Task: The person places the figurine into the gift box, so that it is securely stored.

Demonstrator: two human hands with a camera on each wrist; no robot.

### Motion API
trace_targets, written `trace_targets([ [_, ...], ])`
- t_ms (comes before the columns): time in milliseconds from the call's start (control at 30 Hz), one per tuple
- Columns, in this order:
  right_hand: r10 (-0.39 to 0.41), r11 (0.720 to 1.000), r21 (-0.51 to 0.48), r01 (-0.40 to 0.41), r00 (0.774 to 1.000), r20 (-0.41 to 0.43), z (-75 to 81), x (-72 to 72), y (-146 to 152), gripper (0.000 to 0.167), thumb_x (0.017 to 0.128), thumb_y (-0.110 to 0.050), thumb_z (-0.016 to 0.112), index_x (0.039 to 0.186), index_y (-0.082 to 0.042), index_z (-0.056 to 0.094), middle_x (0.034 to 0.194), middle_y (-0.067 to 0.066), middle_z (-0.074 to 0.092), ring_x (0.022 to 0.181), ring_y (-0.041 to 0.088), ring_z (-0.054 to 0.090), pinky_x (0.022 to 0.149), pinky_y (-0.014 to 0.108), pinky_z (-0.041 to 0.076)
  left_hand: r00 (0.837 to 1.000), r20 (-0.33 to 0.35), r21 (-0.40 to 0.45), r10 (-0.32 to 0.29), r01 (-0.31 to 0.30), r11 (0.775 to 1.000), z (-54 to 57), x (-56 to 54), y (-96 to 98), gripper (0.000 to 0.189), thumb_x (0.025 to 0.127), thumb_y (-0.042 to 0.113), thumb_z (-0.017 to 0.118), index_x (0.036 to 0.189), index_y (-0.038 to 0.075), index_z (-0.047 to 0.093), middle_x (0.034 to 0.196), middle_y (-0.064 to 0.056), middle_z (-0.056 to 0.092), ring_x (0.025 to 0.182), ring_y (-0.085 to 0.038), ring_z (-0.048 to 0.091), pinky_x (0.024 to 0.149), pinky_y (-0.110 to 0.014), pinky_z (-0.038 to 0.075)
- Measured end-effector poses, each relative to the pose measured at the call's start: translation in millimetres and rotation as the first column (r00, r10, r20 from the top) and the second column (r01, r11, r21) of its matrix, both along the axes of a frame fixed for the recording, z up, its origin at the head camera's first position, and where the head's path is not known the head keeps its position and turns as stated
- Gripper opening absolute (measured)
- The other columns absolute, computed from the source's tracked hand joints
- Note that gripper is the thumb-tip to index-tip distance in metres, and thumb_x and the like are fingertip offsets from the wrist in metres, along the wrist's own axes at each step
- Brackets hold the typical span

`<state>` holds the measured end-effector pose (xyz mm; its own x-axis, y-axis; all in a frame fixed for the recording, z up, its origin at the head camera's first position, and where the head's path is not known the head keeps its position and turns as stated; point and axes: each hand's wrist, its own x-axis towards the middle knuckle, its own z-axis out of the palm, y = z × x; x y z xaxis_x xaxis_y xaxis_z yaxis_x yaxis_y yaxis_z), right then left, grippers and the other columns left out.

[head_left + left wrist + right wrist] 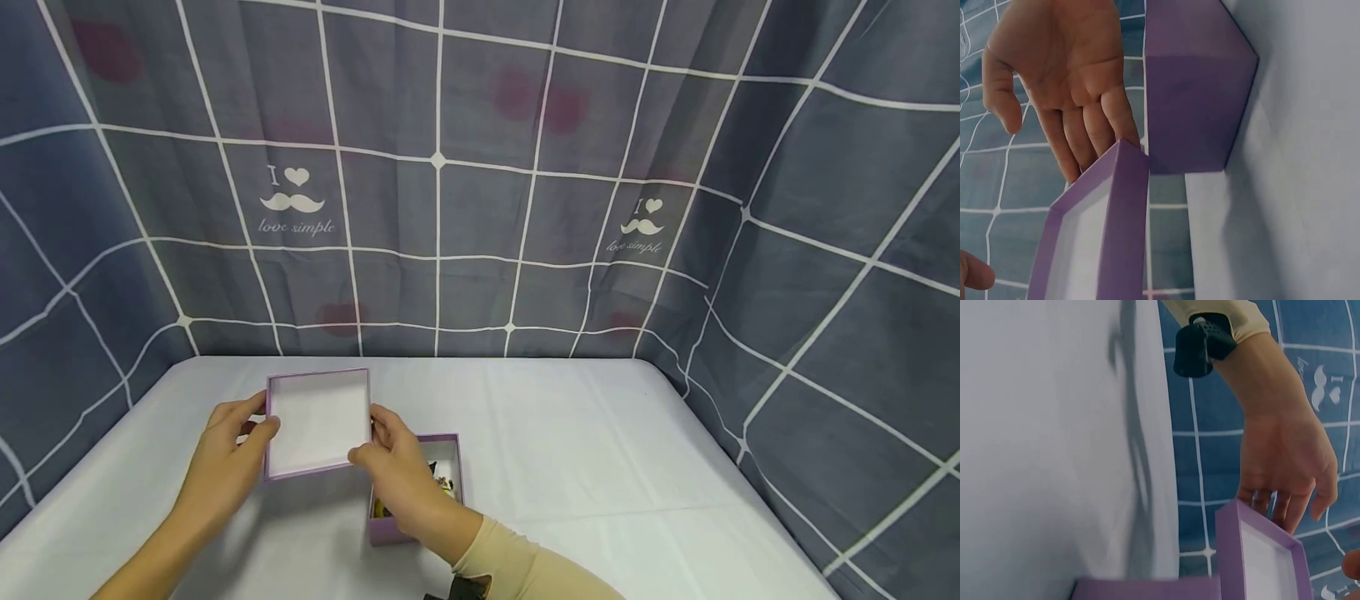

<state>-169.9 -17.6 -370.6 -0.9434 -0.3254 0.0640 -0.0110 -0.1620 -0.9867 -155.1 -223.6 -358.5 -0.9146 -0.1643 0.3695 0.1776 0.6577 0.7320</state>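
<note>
A shallow purple box lid [318,421] with a white inside is held up above the table, its inside turned toward me. My left hand [225,454] holds its left edge, fingers bent at the side and thumb near the front rim. At the opposite edge my right hand [408,479] holds it, the thumb overlapping the lower right corner. Below and behind my right hand stands the open purple box [393,531]. Small dark and yellow pieces [444,483] show inside, partly hidden by that hand. In the left wrist view the lid [1124,231] appears beside the box [1197,112].
A white cloth covers the table [600,467]. Grey-blue checked curtains [480,208] hang along the back and both sides. A black device [465,587] sits at my right wrist, by a beige sleeve [532,562].
</note>
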Motion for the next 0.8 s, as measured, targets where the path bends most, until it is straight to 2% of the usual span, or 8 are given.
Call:
trace_targets([
  [200,-0.019,1.0,0.011,0.019,1.0,-0.004,0.0,-7.4,15,0.053,0.092,-0.011,0.058,0.142,-0.006,0.042,0.149,0.01,0.041,0.138,0.023,0.036,0.116,0.045,0.028,0.999,-0.034,0.053,0.02,-0.019,0.998,6.2,-6.0,13.2,0.049,0.102,0.025,0.046,0.137,-0.01,0.047,0.123,-0.02,0.05,0.105,-0.033,0.052,0.075,-0.024,0.039],
  [400,-0.034,0.999,-0.026,0.033,0.997,-0.064,3.1,-13.7,24,0.056,0.092,-0.009,0.055,0.146,-0.006,0.039,0.153,0.012,0.035,0.141,0.024,0.031,0.116,0.042,0.028,1.0,-0.016,0.116,0.014,-0.012,0.993,13.2,-8.0,22.8,0.051,0.104,0.031,0.041,0.14,-0.005,0.046,0.128,-0.018,0.048,0.102,-0.032,0.057,0.067,-0.006,0.043],
  [533,-0.034,0.999,-0.038,0.03,0.993,-0.112,4.5,-17.2,30,0.059,0.094,-0.008,0.051,0.151,-0.007,0.034,0.154,0.008,0.034,0.14,0.02,0.032,0.116,0.036,0.029,1.0,-0.013,0.175,-0.001,0.003,0.985,19.2,-9.3,29.6,0.054,0.105,0.036,0.038,0.141,-0.003,0.044,0.131,-0.017,0.046,0.101,-0.033,0.06,0.068,-0.004,0.045],
  [633,-0.049,0.997,-0.064,0.041,0.99,-0.131,4.6,-19.1,35,0.055,0.096,-0.008,0.049,0.149,-0.005,0.037,0.152,0.007,0.037,0.139,0.018,0.034,0.114,0.032,0.032,0.999,-0.031,0.254,-0.031,0.037,0.967,22.1,-11.3,35.2,0.054,0.105,0.036,0.038,0.138,-0.006,0.044,0.128,-0.019,0.047,0.103,-0.032,0.058,0.074,-0.004,0.049],
  [800,-0.082,0.989,-0.132,0.062,0.984,-0.155,3.5,-19.5,43,0.046,0.097,-0.008,0.047,0.141,0.004,0.044,0.146,0.014,0.045,0.136,0.024,0.04,0.112,0.036,0.035,0.998,-0.033,0.386,-0.054,0.062,0.921,22.3,-14.0,44.2,0.051,0.105,0.035,0.041,0.128,-0.01,0.046,0.121,-0.021,0.053,0.1,-0.018,0.059,0.084,-0.016,0.053],
])
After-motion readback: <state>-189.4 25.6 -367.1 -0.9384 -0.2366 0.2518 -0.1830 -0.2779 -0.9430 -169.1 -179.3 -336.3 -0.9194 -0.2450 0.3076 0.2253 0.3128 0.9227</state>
